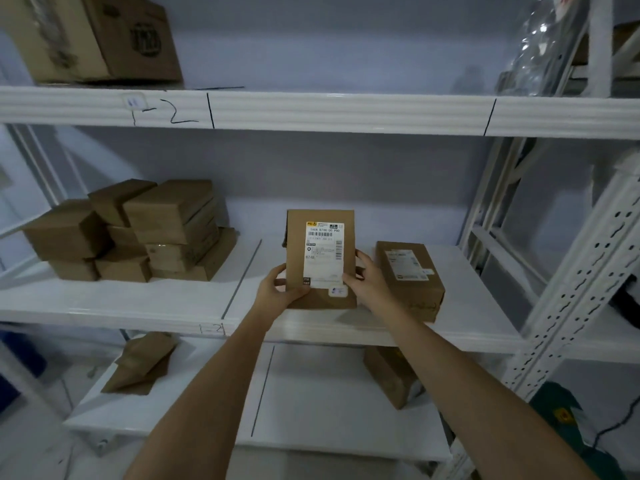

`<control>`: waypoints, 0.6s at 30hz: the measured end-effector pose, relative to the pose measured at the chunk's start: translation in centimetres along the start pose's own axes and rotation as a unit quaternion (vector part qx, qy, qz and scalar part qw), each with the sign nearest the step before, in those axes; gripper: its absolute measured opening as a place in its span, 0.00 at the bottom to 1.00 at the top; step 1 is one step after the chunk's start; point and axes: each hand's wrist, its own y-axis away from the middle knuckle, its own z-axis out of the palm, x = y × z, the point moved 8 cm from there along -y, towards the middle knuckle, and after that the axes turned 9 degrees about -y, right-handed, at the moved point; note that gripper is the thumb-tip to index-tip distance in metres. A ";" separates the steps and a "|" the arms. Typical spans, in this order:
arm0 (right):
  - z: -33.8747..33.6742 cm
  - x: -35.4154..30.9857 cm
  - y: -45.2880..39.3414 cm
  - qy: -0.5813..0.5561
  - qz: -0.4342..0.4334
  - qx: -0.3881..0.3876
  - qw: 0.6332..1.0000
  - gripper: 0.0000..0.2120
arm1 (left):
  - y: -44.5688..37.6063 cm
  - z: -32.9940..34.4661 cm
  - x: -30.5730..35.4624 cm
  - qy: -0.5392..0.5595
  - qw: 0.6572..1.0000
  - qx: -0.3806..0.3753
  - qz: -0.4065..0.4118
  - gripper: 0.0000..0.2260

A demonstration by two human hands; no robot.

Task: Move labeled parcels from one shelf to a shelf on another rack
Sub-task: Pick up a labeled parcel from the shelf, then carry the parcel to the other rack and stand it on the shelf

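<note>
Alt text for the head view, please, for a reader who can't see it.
Both hands, left hand and right hand, hold a labeled brown parcel upright over the white middle shelf. Another labeled parcel lies to its right; stacked boxes sit left.

Both bare forearms extend forward and upward from the lower edge of the view, converging toward the centre, with the wrists roughly level with each other. The left hand is closed on the lower left corner of a parcel, thumb laid across the front face and the remaining fingers wrapped behind the left edge. The right hand is closed on the lower right edge at the same height, thumb pressed on the front face near the label and fingers curled around the right side and back.
</note>
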 end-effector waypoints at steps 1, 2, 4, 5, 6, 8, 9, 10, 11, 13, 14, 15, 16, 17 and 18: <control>0.9 -0.2 0.3 0.000 -0.003 -0.008 1.000 0.30 | 0.4 -0.8 -0.4 -0.003 1.000 0.013 0.005 0.35; 1.8 -0.4 0.5 -0.001 -0.011 -0.019 1.000 0.30 | 0.8 -1.7 -0.7 -0.003 1.000 0.027 0.006 0.35; 3.9 -1.0 0.9 -0.007 -0.027 -0.046 0.999 0.30 | 1.6 -3.9 -1.5 -0.004 0.998 0.058 0.006 0.35; 5.1 -1.3 1.0 -0.011 -0.035 -0.061 0.997 0.30 | 2.1 -5.1 -1.8 -0.007 0.997 0.075 0.007 0.34; 6.4 -1.7 1.1 -0.012 -0.044 -0.077 0.996 0.30 | 2.5 -6.3 -2.2 -0.009 0.996 0.089 0.007 0.34; 9.0 -2.5 1.5 -0.012 -0.064 -0.111 0.992 0.29 | 3.5 -8.9 -3.1 -0.004 0.994 0.112 -0.005 0.33; 10.3 -2.8 1.7 -0.012 -0.072 -0.128 0.989 0.29 | 4.1 -10.2 -3.6 -0.002 0.992 0.123 -0.012 0.34; 11.7 -3.1 2.0 -0.015 -0.079 -0.144 0.986 0.29 | 4.7 -11.5 -4.0 -0.001 0.991 0.136 -0.014 0.33; 13.1 -3.5 2.3 -0.020 -0.084 -0.158 0.984 0.29 | 5.4 -12.9 -4.3 -0.003 0.989 0.151 -0.014 0.33; 15.8 -4.2 3.2 -0.032 -0.091 -0.182 0.979 0.29 | 6.8 -15.5 -4.9 -0.004 0.985 0.175 -0.012 0.33; 17.2 -4.6 3.7 -0.039 -0.093 -0.194 0.976 0.30 | 7.6 -16.7 -5.1 0.001 0.983 0.185 -0.014 0.33; 18.5 -5.1 4.2 -0.046 -0.096 -0.206 0.973 0.30 | 8.4 -17.9 -5.3 0.009 0.981 0.194 -0.018 0.33; 19.9 -5.6 4.7 -0.052 -0.100 -0.218 0.969 0.30 | 9.1 -19.2 -5.4 0.017 0.979 0.204 -0.020 0.32; 21.1 -6.2 5.2 -0.059 -0.104 -0.229 0.966 0.30 | 9.8 -20.4 -5.3 0.023 0.976 0.215 -0.020 0.32; 22.3 -6.9 5.8 -0.064 -0.108 -0.238 0.963 0.31 | 10.4 -21.8 -5.2 0.024 0.974 0.225 -0.018 0.32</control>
